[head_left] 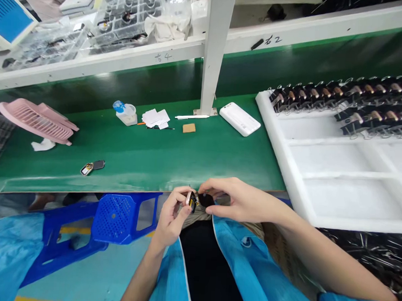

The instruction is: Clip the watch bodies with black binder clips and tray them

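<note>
Just past the table's front edge, above my lap, my left hand is closed around a small gold-rimmed smartwatch case, its yellow and dark insides showing. Beside it, my right hand pinches a dark watch screen between thumb and fingers. Case and screen are very close together; a small bit that looks like a flex cable lies between them. On the green table to the left lies another opened watch, its case and dark screen side by side.
A white foam tray with rows of clipped watches stands at right. Along the back are a white power bank, a pen, a tan sponge, paper slips, a pump bottle and a pink fan. A post rises behind.
</note>
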### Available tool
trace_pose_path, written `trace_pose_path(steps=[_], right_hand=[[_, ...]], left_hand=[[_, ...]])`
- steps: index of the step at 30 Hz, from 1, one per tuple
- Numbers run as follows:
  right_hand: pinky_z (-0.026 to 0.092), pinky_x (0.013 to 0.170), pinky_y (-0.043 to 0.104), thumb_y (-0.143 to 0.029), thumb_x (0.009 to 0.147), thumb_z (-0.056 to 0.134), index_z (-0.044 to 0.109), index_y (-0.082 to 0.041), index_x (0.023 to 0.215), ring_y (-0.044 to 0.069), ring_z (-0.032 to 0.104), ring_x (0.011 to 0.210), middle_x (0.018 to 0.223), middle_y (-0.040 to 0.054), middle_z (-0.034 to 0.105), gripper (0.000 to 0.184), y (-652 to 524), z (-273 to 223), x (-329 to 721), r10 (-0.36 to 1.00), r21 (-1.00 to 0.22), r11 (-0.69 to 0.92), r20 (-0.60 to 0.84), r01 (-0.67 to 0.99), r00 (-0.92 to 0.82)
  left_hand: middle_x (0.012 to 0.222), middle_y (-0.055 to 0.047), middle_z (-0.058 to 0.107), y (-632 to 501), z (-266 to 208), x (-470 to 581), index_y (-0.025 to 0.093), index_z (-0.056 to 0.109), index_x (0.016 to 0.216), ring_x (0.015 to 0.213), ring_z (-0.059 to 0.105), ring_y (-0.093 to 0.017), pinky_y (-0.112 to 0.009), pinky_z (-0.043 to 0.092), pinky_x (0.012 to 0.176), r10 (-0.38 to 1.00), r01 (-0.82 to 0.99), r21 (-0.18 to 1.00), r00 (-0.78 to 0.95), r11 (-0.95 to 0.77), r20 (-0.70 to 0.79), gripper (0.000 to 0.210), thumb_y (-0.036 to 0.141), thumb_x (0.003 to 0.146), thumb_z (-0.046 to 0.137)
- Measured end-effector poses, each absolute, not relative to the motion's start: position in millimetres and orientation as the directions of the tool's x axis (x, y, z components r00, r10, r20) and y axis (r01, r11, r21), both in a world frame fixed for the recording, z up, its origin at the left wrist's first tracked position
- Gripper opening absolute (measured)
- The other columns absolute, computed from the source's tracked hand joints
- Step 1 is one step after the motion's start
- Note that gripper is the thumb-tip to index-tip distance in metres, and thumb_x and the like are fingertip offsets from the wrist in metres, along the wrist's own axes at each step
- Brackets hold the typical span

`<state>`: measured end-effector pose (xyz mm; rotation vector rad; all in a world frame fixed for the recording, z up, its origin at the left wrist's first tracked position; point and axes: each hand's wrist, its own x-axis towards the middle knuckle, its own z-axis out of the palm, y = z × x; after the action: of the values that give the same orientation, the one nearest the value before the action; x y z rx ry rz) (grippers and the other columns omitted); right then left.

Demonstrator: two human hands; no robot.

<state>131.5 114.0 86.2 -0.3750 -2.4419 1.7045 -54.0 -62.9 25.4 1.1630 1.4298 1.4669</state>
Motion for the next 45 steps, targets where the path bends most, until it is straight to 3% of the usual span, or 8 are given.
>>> trace_pose_path(steps=[5, 10, 30, 36, 45], right_hand=[[0.057, 0.083, 0.030, -0.024, 0.100, 0.075, 0.072, -0.022, 0.131, 0.021, 0.073, 0.097, 0.116, 0.0064, 0.076, 0.031, 110, 84, 134, 0.222, -0.856, 0.517, 0.127, 0.006, -0.967], [0.059, 0.084, 0.031, -0.024, 0.102, 0.073, 0.075, -0.025, 0.131, 0.022, 0.076, 0.097, 0.123, 0.0068, 0.074, 0.029, 109, 79, 134, 0.192, -0.807, 0.591, 0.160, -0.016, -0.968], [0.060, 0.090, 0.032, -0.019, 0.098, 0.078, 0.074, -0.021, 0.121, 0.022, 0.074, 0.102, 0.117, 0.0081, 0.074, 0.024, 103, 74, 145, 0.324, -0.844, 0.535, 0.250, -0.041, -0.913], [0.064, 0.084, 0.034, -0.022, 0.105, 0.068, 0.073, -0.021, 0.121, 0.023, 0.076, 0.099, 0.123, 0.0116, 0.073, 0.017, 96, 72, 150, 0.324, -0.738, 0.674, 0.337, -0.034, -0.884], [0.068, 0.086, 0.033, -0.030, 0.106, 0.069, 0.073, -0.021, 0.120, 0.021, 0.078, 0.102, 0.119, 0.0123, 0.076, 0.016, 74, 54, 144, 0.448, -0.712, 0.689, 0.563, -0.132, -0.695]], left_hand=[[0.126, -0.011, 0.069, -63, 22, -55, 0.021, 0.060, 0.094, 0.115, 0.065, -0.024, -0.034, 0.049, 0.098, 0.957, 0.080, 0.991, -0.261, -0.111, 0.128, 0.014, 0.030, 0.105, 0.062], [0.127, -0.011, 0.068, -64, 22, -54, 0.021, 0.061, 0.095, 0.115, 0.065, -0.024, -0.034, 0.049, 0.098, 0.951, 0.101, 0.988, -0.274, -0.120, 0.143, 0.013, 0.029, 0.105, 0.062], [0.125, -0.013, 0.071, -61, 29, -53, 0.021, 0.064, 0.092, 0.113, 0.070, -0.025, -0.039, 0.055, 0.097, 0.930, 0.210, 0.962, -0.286, -0.175, 0.232, 0.013, 0.028, 0.102, 0.068], [0.126, -0.013, 0.073, -63, 27, -52, 0.021, 0.066, 0.092, 0.114, 0.071, -0.025, -0.039, 0.055, 0.099, 0.928, 0.245, 0.951, -0.269, -0.191, 0.256, 0.010, 0.025, 0.100, 0.070], [0.127, -0.015, 0.074, -63, 25, -50, 0.020, 0.069, 0.092, 0.111, 0.074, -0.027, -0.042, 0.059, 0.097, 0.911, 0.223, 0.940, -0.268, -0.259, 0.315, 0.013, 0.031, 0.099, 0.072]])
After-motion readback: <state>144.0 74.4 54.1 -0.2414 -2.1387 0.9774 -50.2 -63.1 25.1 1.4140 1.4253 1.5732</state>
